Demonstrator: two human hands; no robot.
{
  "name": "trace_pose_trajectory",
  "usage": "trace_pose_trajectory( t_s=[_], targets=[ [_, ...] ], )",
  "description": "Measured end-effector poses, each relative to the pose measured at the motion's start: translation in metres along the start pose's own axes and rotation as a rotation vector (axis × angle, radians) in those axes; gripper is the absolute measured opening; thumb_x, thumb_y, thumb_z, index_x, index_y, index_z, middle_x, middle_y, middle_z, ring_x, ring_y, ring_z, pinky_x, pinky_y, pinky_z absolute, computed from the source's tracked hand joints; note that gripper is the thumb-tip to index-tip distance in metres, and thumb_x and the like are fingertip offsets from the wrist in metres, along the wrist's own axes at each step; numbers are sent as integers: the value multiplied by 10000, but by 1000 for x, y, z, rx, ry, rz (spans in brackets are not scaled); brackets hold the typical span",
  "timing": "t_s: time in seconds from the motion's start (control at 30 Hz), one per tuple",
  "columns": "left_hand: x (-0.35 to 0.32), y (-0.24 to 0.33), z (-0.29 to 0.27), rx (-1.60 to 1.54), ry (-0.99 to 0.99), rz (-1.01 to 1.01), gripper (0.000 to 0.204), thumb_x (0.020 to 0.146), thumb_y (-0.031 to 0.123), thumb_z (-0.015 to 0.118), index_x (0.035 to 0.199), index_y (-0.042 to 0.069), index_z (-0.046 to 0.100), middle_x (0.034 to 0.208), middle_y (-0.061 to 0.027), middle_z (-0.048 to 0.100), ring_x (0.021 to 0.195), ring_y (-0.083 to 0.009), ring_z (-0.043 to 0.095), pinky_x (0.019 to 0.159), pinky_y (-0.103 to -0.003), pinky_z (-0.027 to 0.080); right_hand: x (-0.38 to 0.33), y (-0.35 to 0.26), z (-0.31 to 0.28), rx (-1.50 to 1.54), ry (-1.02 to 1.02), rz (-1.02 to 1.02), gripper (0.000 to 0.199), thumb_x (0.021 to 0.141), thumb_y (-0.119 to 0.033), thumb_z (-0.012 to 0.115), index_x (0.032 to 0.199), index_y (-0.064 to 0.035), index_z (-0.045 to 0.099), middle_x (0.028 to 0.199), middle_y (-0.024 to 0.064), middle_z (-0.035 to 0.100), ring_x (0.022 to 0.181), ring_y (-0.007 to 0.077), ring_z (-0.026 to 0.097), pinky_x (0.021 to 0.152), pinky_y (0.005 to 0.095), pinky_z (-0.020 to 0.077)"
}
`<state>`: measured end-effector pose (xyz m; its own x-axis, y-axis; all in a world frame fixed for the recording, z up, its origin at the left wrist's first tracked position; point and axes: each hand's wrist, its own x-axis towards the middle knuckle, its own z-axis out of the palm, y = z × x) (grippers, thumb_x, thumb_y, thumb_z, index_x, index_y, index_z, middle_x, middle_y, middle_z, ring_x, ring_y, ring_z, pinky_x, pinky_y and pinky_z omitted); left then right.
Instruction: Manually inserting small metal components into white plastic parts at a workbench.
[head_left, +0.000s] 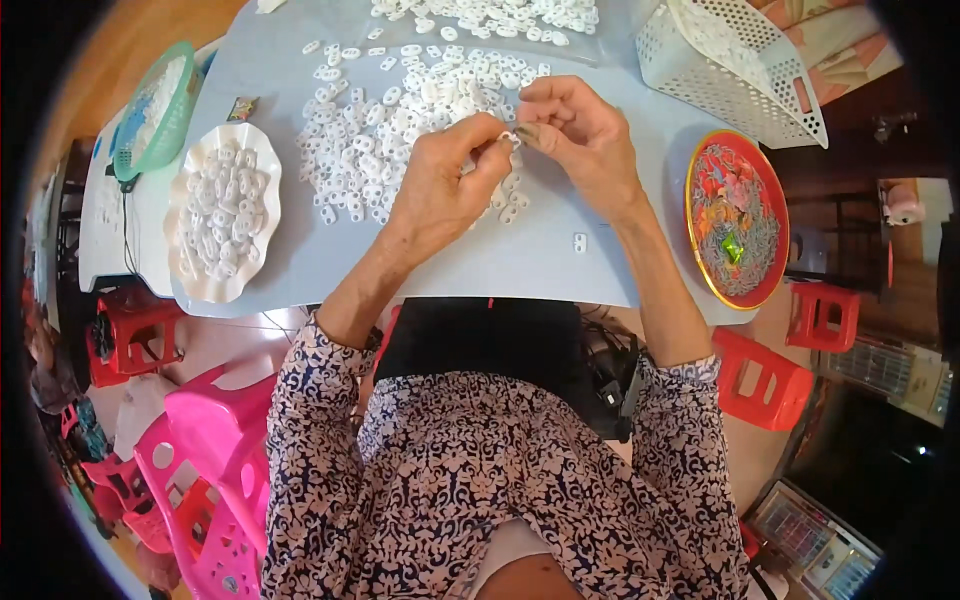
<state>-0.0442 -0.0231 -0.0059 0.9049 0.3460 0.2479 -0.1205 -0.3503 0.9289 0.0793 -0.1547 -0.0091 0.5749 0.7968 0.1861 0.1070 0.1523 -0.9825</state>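
Between the left hand (445, 185) and right hand (580, 130), both pinching it, sat a small white plastic piece (509, 138), flat and oval, above the pale desk (540, 260).

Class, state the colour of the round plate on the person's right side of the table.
The round plate is red with a gold rim and a multicoloured pattern; the head view shows it.

Small printed sachet (243, 108) beside scalloped dish (190, 268)
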Motion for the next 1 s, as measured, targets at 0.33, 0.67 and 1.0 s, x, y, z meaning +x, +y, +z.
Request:
trace_pose_trajectory(
  t_s=[0.33,0.67,1.0],
  targets=[
    [-1,4,-2,13,-21,-2,101,858,77,569,859,-24,565,615,-64,514,577,-119,476,531,-276,407,0,1,2,10,26,-19,259,845,-85,674,1088,-45,592,882,-8,635,785,37,560,717,187,458],
    [-1,6,-1,3,-30,-24,115,859,84,549,837,-29,547,613,-81,502,572,-140,470,535,-297,403,-2,-1,0,1,1,-20,277,841,-56,669,1101,-35,576,896,7,633,795,53,564,734,201,464],
    [-1,3,2,-28,-63,-20,122,865,100,532,810,-8,549,613,-61,533,549,-123,473,516,-288,392,-4,-6,0,-53,-11,10,109,839,-47,662,941,-10,655,800,-9,625,743,53,545,672,197,449]
  ],
)
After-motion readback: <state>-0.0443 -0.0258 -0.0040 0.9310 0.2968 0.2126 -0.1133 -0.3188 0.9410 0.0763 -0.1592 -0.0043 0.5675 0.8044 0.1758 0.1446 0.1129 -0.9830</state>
